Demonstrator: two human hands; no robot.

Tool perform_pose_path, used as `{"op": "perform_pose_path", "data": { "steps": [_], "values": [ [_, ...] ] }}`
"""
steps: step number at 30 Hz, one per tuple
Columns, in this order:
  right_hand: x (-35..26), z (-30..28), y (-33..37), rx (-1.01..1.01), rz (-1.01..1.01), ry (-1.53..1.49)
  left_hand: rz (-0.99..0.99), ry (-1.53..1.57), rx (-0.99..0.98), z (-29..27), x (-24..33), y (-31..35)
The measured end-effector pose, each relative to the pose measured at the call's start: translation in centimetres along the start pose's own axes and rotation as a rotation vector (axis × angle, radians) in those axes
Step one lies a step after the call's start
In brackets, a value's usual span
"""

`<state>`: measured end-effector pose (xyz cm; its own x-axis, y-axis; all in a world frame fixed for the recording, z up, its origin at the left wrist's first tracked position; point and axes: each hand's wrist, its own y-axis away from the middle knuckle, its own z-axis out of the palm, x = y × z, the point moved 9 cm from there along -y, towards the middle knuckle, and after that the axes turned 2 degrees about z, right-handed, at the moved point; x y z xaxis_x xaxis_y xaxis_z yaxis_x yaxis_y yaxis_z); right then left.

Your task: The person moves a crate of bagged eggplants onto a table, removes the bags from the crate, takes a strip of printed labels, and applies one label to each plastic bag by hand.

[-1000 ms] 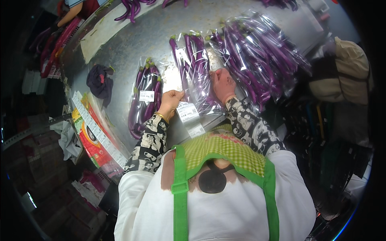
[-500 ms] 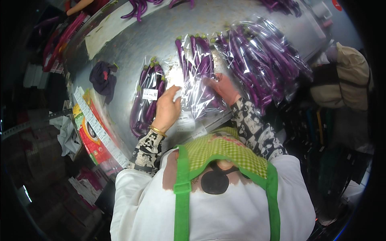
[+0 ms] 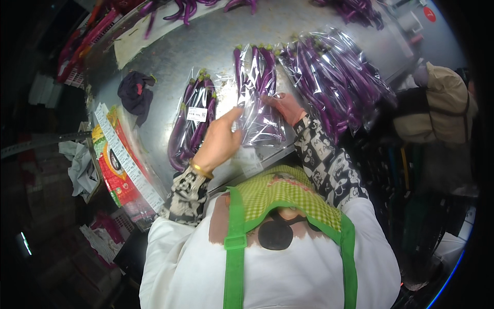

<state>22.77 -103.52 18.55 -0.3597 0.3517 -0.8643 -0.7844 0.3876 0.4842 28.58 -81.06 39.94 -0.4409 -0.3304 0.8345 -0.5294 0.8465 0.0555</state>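
The left hand [image 3: 218, 141] lies at the centre of the frame, fingers spread and flat, its fingertips resting on the left edge of a clear bag of long purple eggplants [image 3: 260, 95]. It presses rather than grips. The right hand [image 3: 285, 107] lies flat on the same bag from the right side, fingers loosely extended over the plastic, holding nothing closed in its palm. The bag sits on the metal table [image 3: 206, 46] just above centre, stems pointing toward the top of the frame.

The bag looks moderately heavy for its size, since it holds several eggplants. The film is thin, glossy and likely slippery, and the long fruits would probably shift and sag if it were lifted by one end. The surest hold would be under the middle, or at both ends at once. The skins may bruise under hard pinching.

Just left of it lies a second bag of eggplants [image 3: 193, 126] with a white label. To the right a pile of filled bags [image 3: 334, 77] spreads toward the upper right, touching or nearly touching the middle bag. A dark cloth [image 3: 135, 92] sits at the upper left, and loose eggplants [image 3: 185, 7] lie along the top edge. Another person in a beige cap [image 3: 445, 100] stands at the right.
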Motion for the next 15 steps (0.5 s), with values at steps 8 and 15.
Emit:
{"op": "perform_pose_path", "data": {
  "steps": [8, 15],
  "values": [
    [-6.5, 3.9, 4.3, -0.061, -0.231, 0.089, -0.375, 0.586, -0.357, 6.6, -8.4, -3.5],
    [-22.9, 4.2, 10.3, 0.342, -0.390, 1.295, -0.119, 0.865, -0.244, -0.7, 1.7, 2.3]
  ]
}}
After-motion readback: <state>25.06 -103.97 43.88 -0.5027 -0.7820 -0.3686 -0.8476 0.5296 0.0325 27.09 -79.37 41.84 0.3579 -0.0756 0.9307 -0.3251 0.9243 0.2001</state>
